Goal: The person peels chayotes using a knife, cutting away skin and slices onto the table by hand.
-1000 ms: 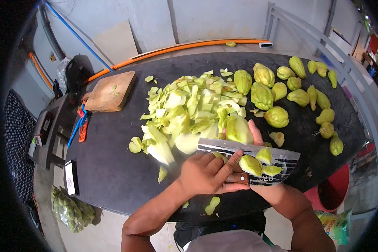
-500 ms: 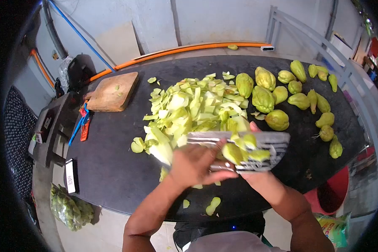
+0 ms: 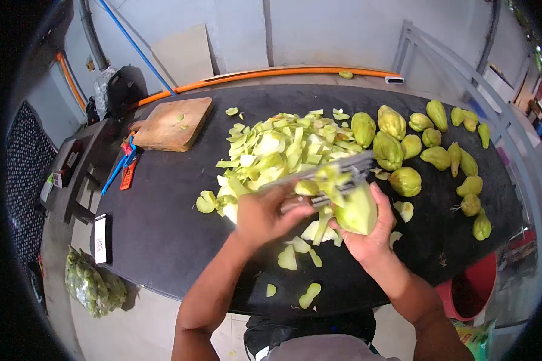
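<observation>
My left hand (image 3: pixel 260 215) is closed around the handle of a cleaver (image 3: pixel 356 165), whose broad blade is smeared by motion and has green peelings on it. In my right hand (image 3: pixel 376 231) rests a partly peeled chayote (image 3: pixel 358 210), pale green and wet, gripped between thumb and fingers. The blade lies at the chayote's upper side; whether it touches the flesh I cannot tell. Behind both hands spreads a big heap of chayote peelings and cut pieces (image 3: pixel 283 144). Loose peelings (image 3: pixel 287 257) lie on the black table just below the blade.
Several whole chayotes (image 3: pixel 388 150) sit on the table's right side. A wooden cutting board (image 3: pixel 174 125) lies at the back left, near an orange-handled tool (image 3: pixel 128 174). A red bucket (image 3: pixel 471 289) stands by the right edge, and a bag of greens (image 3: pixel 93 283) is on the floor at left.
The cleaver has turned from lying broadside over the right hand to a steeper, edge-on angle, uncovering the chayote. Peelings have fallen onto the table beneath. The view has shifted slightly.
</observation>
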{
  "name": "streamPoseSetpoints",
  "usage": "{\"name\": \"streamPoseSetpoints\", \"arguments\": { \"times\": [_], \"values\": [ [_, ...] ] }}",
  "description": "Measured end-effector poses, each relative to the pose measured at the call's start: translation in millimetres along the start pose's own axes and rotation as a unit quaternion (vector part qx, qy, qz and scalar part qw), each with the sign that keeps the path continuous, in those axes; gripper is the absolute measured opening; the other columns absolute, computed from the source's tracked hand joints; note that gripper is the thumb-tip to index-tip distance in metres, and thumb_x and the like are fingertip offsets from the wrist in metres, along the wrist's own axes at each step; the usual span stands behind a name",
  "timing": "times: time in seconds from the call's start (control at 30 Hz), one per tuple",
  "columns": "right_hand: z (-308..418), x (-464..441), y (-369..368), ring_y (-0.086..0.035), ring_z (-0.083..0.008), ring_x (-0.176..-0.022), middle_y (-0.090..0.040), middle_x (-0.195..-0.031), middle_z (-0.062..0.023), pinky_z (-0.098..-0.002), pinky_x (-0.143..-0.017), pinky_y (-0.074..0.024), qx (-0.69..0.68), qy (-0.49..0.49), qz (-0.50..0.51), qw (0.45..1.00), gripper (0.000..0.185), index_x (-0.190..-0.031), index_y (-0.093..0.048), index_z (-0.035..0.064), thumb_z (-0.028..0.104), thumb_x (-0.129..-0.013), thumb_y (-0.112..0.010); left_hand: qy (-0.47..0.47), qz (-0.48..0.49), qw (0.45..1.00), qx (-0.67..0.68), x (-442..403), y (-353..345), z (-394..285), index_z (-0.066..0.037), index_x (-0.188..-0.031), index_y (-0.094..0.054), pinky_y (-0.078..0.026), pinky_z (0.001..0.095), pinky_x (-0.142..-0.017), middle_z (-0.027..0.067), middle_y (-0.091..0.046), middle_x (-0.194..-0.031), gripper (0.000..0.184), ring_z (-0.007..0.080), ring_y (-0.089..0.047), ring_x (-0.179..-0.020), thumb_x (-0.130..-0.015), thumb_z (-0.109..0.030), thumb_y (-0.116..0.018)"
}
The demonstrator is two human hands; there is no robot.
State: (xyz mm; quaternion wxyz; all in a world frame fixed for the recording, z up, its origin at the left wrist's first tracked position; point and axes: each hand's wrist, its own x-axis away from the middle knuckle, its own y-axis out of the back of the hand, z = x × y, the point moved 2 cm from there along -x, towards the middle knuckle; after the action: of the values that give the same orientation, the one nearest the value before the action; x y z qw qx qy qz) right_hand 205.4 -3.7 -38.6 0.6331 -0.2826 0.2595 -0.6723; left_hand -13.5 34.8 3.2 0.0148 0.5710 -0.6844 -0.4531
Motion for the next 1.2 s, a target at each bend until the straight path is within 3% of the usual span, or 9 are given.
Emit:
{"name": "streamPoseSetpoints", "arguments": {
  "times": [0.07,0.2,0.33,0.43,0.53,0.63,0.7,0.93,1.2],
  "values": [
    [19,8,-23,-0.06,-0.0241,-0.11,-0.061,-0.123,-0.0056,-0.0478,-0.09,-0.049,-0.147,-0.089,-0.024,0.985,0.051,-0.126,-0.06,0.0161,0.057,-0.095,-0.051,0.013,-0.009,1.0,0.01,-1,2,3,0.006,-0.119,-0.068,-0.058,0.0324,-0.078,0.0133,-0.076,-0.086,0.057,0.0231,-0.076,-0.081,-0.084,-0.037,-0.081],
    [17,-1,-10,-0.058,-0.0233,-0.114,-0.063,-0.122,-0.0044,-0.0466,-0.092,-0.0469,-0.246,-0.098,0.018,0.964,0.051,-0.125,-0.061,0.0183,0.059,-0.095,-0.051,0.001,0.011,1.0,0.028,-1,-7,-13,0.008,-0.12,-0.066,-0.057,0.0335,-0.081,0.0134,-0.076,-0.085,0.056,0.0245,-0.076,-0.084,-0.084,-0.032,-0.081],
    [7,-11,-2,-0.057,-0.0272,-0.122,-0.061,-0.131,-0.0071,-0.0478,-0.104,-0.0462,-0.193,-0.045,-0.029,0.98,0.048,-0.132,-0.056,0.0136,0.049,-0.102,-0.044,-0.081,-0.031,0.996,0.008,3,-22,-19,0.003,-0.122,-0.066,-0.057,0.0324,-0.062,0.0071,-0.075,-0.077,0.068,0.0222,-0.073,-0.067,-0.08,-0.049,-0.08],
    [-4,-11,19,-0.058,-0.0278,-0.121,-0.061,-0.13,-0.0082,-0.0447,-0.106,-0.0465,-0.169,-0.008,0.109,0.979,0.051,-0.133,-0.055,0.0124,0.051,-0.102,-0.044,-0.118,0.016,0.993,-0.017,6,-19,-40,0.007,-0.121,-0.066,-0.056,0.033,-0.068,0.0099,-0.072,-0.074,0.073,0.0247,-0.072,-0.067,-0.075,-0.045,-0.086],
    [9,-4,-2,-0.061,-0.0268,-0.114,-0.063,-0.125,-0.0133,-0.0433,-0.103,-0.0485,-0.14,-0.075,0.019,0.987,0.054,-0.132,-0.057,0.0126,0.055,-0.101,-0.046,-0.227,-0.018,0.971,-0.078,6,-16,-61,0.003,-0.124,-0.066,-0.052,0.032,-0.055,0.0052,-0.062,-0.063,0.082,0.0208,-0.063,-0.054,-0.068,-0.053,-0.087],
    [13,-14,5,-0.065,-0.0257,-0.105,-0.066,-0.116,-0.0137,-0.0413,-0.096,-0.0524,-0.225,-0.158,0.089,0.957,0.053,-0.131,-0.059,0.0106,0.054,-0.101,-0.048,-0.278,-0.03,0.955,-0.103,8,-22,-68,0.0,-0.123,-0.068,-0.048,0.0294,-0.049,0.0006,-0.055,-0.06,0.086,0.0154,-0.058,-0.049,-0.064,-0.06,-0.086],
    [17,-7,-3,-0.068,-0.0286,-0.096,-0.069,-0.108,-0.0167,-0.042,-0.09,-0.0562,-0.234,-0.173,0.041,0.956,0.056,-0.126,-0.062,0.0074,0.055,-0.099,-0.05,-0.296,-0.038,0.949,-0.099,8,-22,-75,0.0,-0.122,-0.069,-0.048,0.0288,-0.049,-0.0005,-0.054,-0.06,0.086,0.0145,-0.057,-0.05,-0.064,-0.062,-0.085],
    [9,-9,7,-0.065,-0.027,-0.107,-0.066,-0.118,-0.0145,-0.0426,-0.095,-0.0536,-0.193,-0.133,0.106,0.966,0.052,-0.133,-0.058,0.0109,0.051,-0.102,-0.048,-0.312,-0.048,0.942,-0.117,12,-29,-73,0.0,-0.122,-0.069,-0.05,0.0285,-0.049,0.0001,-0.056,-0.062,0.085,0.0137,-0.058,-0.05,-0.065,-0.062,-0.084],
    [0,-21,1,-0.06,-0.0239,-0.114,-0.062,-0.125,-0.0117,-0.0411,-0.102,-0.0493,-0.2,-0.054,0.076,0.975,0.047,-0.133,-0.057,0.0103,0.044,-0.099,-0.056,-0.244,-0.017,0.966,-0.083,10,-12,-51,0.001,-0.126,-0.065,-0.048,0.0308,-0.048,0.0026,-0.059,-0.063,0.088,0.0182,-0.06,-0.051,-0.064,-0.058,-0.086]
  ]
}}
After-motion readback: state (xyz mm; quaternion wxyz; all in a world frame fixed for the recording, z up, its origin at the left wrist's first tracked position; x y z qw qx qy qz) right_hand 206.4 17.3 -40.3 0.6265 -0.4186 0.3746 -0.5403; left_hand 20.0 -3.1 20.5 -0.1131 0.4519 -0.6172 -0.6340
